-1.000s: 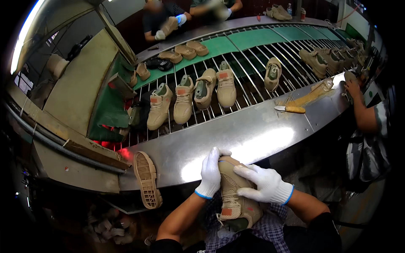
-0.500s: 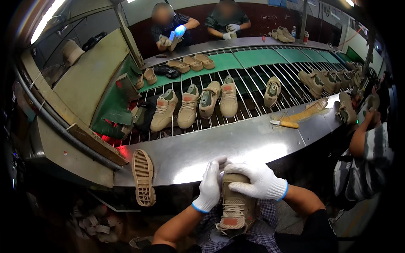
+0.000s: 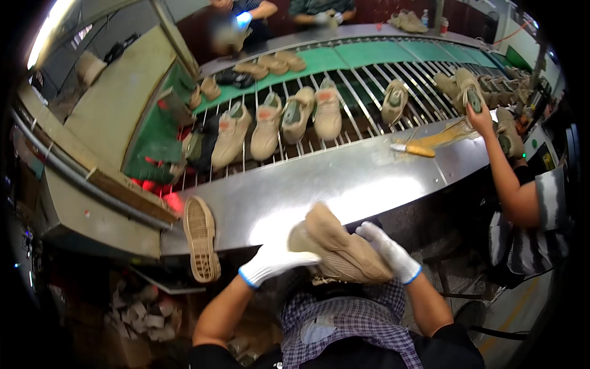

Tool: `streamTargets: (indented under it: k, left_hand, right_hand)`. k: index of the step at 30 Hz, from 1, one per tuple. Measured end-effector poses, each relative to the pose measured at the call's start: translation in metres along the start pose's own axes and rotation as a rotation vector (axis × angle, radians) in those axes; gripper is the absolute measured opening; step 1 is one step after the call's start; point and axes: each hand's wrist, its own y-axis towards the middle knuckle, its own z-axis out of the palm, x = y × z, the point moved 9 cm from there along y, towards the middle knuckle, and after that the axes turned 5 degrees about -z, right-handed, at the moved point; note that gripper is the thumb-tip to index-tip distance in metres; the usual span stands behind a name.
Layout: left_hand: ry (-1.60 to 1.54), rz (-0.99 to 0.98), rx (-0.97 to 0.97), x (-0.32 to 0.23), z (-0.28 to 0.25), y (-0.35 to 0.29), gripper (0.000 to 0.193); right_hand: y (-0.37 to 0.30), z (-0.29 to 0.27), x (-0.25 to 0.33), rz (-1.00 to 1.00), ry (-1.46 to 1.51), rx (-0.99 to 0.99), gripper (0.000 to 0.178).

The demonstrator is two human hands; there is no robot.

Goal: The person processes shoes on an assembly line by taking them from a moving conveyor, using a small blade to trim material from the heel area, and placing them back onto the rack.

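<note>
Over my lap, a tan shoe lies tilted on its side between my two white-gloved hands, somewhat blurred. My left hand grips one end, its thumb laid along the shoe and its other fingers mostly hidden behind it. At the opposite end my right hand is closed around the shoe, fingertips at the upper edge. The shoe's mesh side faces up toward me. Left of my left hand, a tan sole with an open grid pattern lies across the bench edge and overhangs it.
Several tan shoes stand on the metal-rod rack beyond the steel bench. A yellow-handled tool lies on the bench. At right, a co-worker's hand holds another shoe. Two people work across the rack.
The shoe has turned from upright, laces toward me, to lying sideways. My hands have moved apart to its two ends. The co-worker's arm at right has reached toward the rack with a shoe.
</note>
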Motion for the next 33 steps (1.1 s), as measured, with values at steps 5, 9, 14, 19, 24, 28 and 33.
streamTargets:
  k: [5,9,14,19,24,28,33]
  left_hand:
    - [0.926,-0.029,0.168,-0.016,0.075,0.016,0.102]
    - [0.981,0.116,0.134,-0.037,0.091,0.024,0.110]
    - [0.880,0.071,0.096,-0.020,0.075,0.017,0.098]
    - [0.559,0.064,0.028,0.042,0.034,0.008,0.099]
    - [0.172,0.401,-0.197,0.041,0.016,0.022,0.040]
    - [-0.128,0.436,-0.103,0.010,0.042,0.077,0.051]
    - [0.235,0.825,-0.627,-0.032,0.053,0.010,0.031]
  right_hand:
    - [-0.005,-0.005,-0.025,-0.172,-0.270,-0.107,0.061]
    - [0.002,0.098,0.102,-0.449,-1.265,0.136,0.067]
    - [-0.018,0.049,0.089,-0.317,-1.247,0.168,0.028]
    - [-0.078,-0.077,-0.054,0.060,-0.739,-0.219,0.034]
    - [-0.091,0.005,0.000,-0.416,-0.742,0.065,0.018]
    - [-0.087,0.117,0.053,-0.538,-0.898,0.703,0.043]
    - [-0.061,0.095,0.055,-0.598,-1.295,0.179,0.079]
